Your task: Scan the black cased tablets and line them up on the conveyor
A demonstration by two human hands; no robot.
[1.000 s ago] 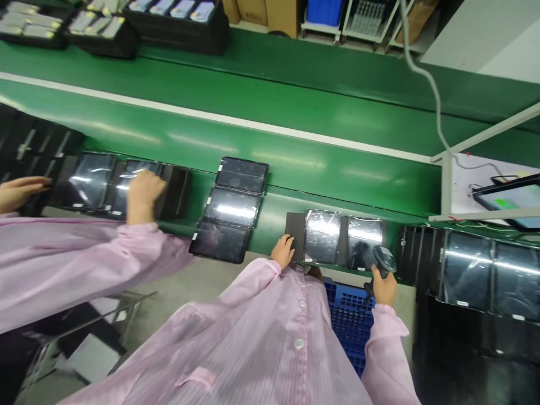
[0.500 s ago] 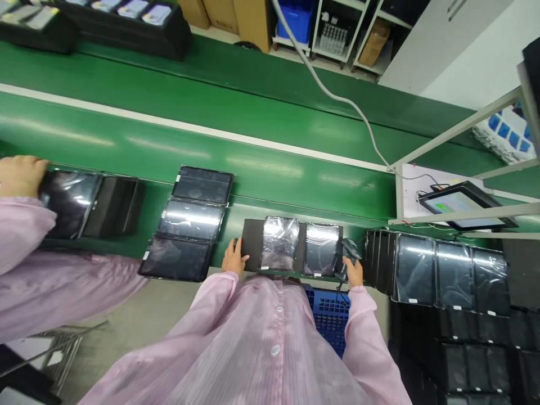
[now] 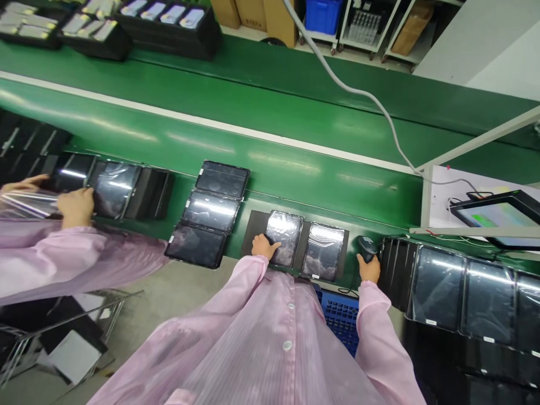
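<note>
My right hand is wrapped round a dark handheld barcode scanner at the right end of a black foam tray. Two film-covered tablet screens lie side by side on that tray. My left hand rests at the lower left edge of the left screen, thumb stretched out over its glossy face and covering its lower left corner. The right screen carries a small white label at its bottom edge.
Three overlapping screens lie left of the tray. Farther left, a co-worker's hands handle clear film beside more screens. Stacked trays of screens stand at right. A monitor sits behind a white frame; a grey cable hangs across.
My left hand has moved right, from the tray's left end onto the left screen. The scanner has been raised and turned in my right hand. The view has shifted left.
</note>
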